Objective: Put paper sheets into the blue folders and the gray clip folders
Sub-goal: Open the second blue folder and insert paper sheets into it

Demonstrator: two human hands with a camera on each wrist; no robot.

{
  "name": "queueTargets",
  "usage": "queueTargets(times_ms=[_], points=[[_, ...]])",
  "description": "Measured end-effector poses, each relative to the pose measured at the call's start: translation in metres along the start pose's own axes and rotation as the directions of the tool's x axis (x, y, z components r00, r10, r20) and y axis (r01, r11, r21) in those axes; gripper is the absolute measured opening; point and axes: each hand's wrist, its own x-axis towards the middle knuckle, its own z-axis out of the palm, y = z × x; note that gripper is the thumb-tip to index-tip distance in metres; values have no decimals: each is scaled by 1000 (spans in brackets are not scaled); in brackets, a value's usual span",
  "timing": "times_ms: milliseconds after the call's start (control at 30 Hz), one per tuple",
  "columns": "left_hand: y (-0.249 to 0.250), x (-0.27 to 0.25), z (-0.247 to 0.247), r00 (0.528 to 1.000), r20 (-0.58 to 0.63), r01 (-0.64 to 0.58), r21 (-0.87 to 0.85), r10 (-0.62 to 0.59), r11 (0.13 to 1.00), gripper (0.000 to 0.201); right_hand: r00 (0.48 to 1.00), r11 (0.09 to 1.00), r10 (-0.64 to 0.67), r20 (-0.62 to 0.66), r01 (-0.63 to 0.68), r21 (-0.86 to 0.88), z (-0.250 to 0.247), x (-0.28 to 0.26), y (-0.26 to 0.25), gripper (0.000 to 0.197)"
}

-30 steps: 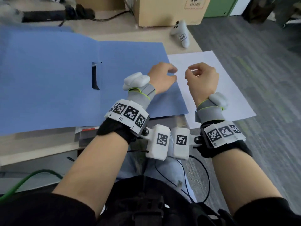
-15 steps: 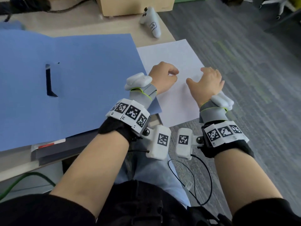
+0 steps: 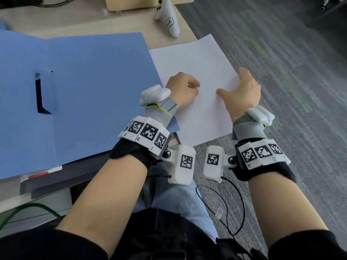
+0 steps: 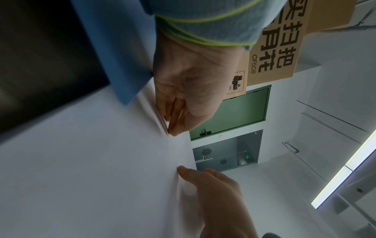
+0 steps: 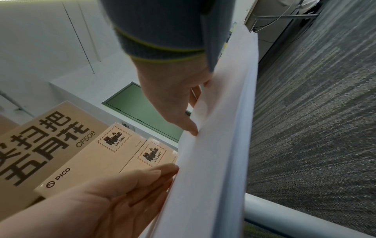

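An open blue folder (image 3: 84, 81) lies flat on the table. Beside it on the right, white paper sheets (image 3: 197, 59) stick out past the table edge over the floor. My left hand (image 3: 185, 89) sits curled on the left part of the sheets. In the left wrist view its fingertips (image 4: 173, 131) pinch the top sheets (image 4: 91, 161). My right hand (image 3: 242, 89) lies on the sheets near their right edge, thumb spread toward the left hand. The right wrist view shows its straight fingers (image 5: 160, 173) pressing against the paper stack (image 5: 219, 145).
A white controller (image 3: 168, 17) and a cardboard box (image 3: 135, 2) stand at the back of the table. Dark grey folders (image 3: 65, 177) lie stacked under the blue folder at the front edge. Grey carpet (image 3: 291, 72) lies to the right, and a green cable (image 3: 28, 209) hangs below.
My right hand moved right and uncurled, settling flat on the paper near its right edge. My left hand shifted from the folder's edge onto the sheets.
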Motion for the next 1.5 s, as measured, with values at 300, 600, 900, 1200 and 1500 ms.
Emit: queueTargets(times_ms=[300, 600, 900, 1200, 1500], points=[[-8, -1, -4, 999, 32, 9, -222, -2, 975, 19, 973, 967, -169, -157, 195, 165, -11, -22, -13, 40], [-9, -6, -6, 994, 106, 19, -478, 36, 878, 30, 959, 928, -283, 8, 272, 255, -5, -28, -24, 25], [-8, -5, -4, 997, 80, 24, -543, 23, 839, 17, 955, 887, -296, -3, 276, 370, -3, -37, -27, 29], [-7, -2, 0, 999, 50, 17, -558, 13, 829, 23, 962, 906, -272, 23, 248, 343, -7, -36, -27, 33], [-5, 3, 0, 994, 52, 111, -547, -98, 830, 32, 961, 886, -275, 12, 248, 391, -15, -36, -27, 33]])
